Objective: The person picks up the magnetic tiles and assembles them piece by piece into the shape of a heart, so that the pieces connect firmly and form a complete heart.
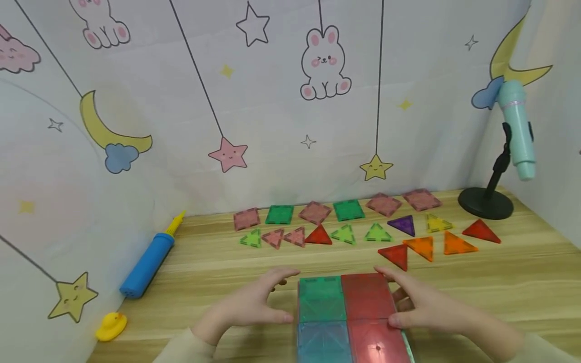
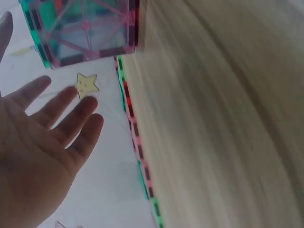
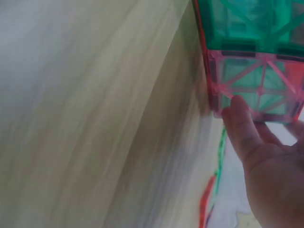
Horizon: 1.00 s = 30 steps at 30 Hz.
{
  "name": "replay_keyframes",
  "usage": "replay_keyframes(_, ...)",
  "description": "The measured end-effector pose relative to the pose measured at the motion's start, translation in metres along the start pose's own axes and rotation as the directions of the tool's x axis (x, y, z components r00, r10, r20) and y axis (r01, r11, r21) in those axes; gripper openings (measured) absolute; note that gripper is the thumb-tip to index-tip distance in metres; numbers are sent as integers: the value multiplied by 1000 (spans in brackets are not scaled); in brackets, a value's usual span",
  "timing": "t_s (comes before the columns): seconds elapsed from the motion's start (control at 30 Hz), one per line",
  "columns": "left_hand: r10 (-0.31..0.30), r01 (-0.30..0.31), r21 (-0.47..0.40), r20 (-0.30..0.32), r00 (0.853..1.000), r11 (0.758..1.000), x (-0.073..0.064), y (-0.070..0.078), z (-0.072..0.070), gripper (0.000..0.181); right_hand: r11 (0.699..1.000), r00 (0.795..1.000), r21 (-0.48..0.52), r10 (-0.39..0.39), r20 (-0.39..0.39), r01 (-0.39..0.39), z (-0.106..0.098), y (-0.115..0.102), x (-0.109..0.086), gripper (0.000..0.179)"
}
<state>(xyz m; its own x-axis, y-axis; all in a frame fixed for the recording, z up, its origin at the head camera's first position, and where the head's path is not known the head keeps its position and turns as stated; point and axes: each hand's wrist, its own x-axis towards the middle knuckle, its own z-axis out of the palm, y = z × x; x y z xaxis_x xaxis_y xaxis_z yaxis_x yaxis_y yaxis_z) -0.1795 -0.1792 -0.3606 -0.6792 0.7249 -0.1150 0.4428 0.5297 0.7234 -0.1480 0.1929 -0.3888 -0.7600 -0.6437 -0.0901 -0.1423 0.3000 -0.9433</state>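
A box of see-through magnetic tiles stands at the table's near middle. Its top shows a green, a red, a blue and a pink square. My left hand is held just left of the box, thumb and fingers spread apart, with a gap to the tiles. In the left wrist view, the palm of that hand holds nothing. My right hand rests against the box's right side, thumb at the top edge and forefinger at the far corner. In the right wrist view, a fingertip overlaps a pink side tile.
Square tiles, such as a green one, line the table's back. Triangle tiles, such as a red one, lie before them. A blue pump and a yellow duck are left. A toy microphone on a stand is back right.
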Motion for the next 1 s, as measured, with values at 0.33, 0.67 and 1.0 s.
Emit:
replay_keyframes(0.33, -220, 304, 103, -481, 849, 947, 26, -89, -37, 55, 999, 999, -31, -38, 6, 38, 3, 1, 13, 61)
replay_keyframes(0.67, -331, 508, 281, -494, 804, 814, 56, -114, -37, 56, 997, 984, -20, -75, -162, 73, -23, 15, 17, 49)
replay_keyframes(1.0, -352, 537, 326, -481, 803, 778, 64, -97, -31, 55, 998, 982, -32, -63, -179, 58, -34, 22, 12, 46)
